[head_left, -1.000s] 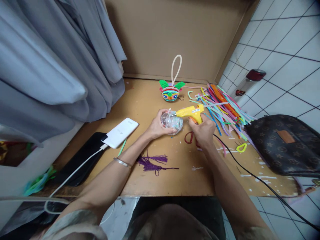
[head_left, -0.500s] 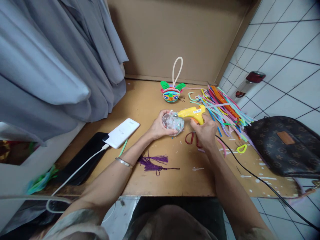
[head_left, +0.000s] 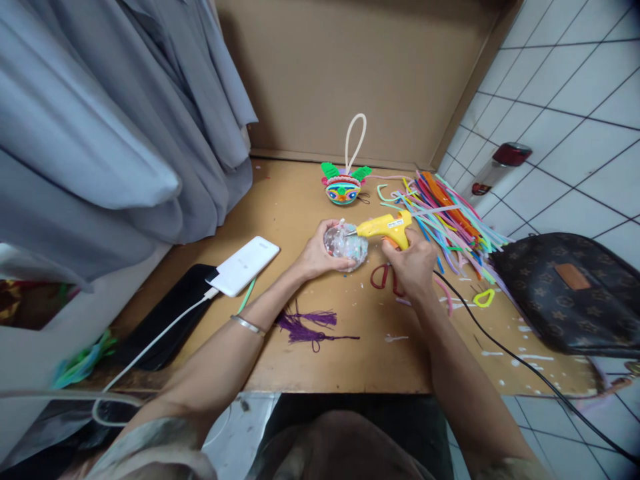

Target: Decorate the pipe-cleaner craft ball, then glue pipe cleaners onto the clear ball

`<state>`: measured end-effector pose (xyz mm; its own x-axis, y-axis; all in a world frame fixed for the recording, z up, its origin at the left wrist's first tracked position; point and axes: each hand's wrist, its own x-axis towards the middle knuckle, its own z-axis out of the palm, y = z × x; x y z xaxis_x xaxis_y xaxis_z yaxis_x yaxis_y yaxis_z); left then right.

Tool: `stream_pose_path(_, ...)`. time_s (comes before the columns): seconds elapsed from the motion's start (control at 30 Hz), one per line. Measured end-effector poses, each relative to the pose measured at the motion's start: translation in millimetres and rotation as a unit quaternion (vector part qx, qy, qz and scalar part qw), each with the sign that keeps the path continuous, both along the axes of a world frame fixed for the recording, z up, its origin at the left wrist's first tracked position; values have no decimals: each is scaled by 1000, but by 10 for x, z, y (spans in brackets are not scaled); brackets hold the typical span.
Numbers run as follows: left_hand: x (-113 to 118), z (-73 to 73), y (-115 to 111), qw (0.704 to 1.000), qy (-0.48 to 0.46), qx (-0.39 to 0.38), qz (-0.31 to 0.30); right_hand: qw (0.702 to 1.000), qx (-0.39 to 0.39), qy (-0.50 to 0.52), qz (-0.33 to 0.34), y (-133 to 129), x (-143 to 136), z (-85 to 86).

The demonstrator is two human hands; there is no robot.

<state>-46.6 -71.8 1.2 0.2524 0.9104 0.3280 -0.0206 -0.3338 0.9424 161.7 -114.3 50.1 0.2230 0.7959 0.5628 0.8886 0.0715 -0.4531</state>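
A clear, rounded piece (head_left: 350, 247), whitish with coloured bits showing in it, is held by my left hand (head_left: 319, 252), fingers curved around its left side. My right hand (head_left: 414, 261) is wrapped round the handle of a yellow hot glue gun (head_left: 387, 228). Its metal nozzle points left, at the upper part of the clear piece; whether it touches cannot be told. A glue stick sticks out of the gun's back. Red-handled scissors (head_left: 380, 276) lie partly hidden beneath my right hand. Purple tassels (head_left: 307, 327) lie nearer me, by my left forearm.
Behind my hands sits a colourful animal-head ornament (head_left: 343, 190) with a white loop. Pipe cleaners (head_left: 450, 213) are heaped at the back right, beside a brown bag (head_left: 575, 293). A white power bank (head_left: 245, 265) lies left. The gun's black cord (head_left: 505, 350) runs off right.
The glue gun and my right hand have shifted very slightly to the right. My left hand and the clear piece stay almost where they were.
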Motion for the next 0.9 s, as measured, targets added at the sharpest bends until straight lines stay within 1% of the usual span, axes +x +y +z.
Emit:
stream_pose_path(0.4,17,66,-37,1000,25,6,11,1000,17,-1,-10,32,-51,-18)
stream_pose_path(0.9,4,34,-30,1000,27,-7,0,999,42,-19,2,9,15,-1)
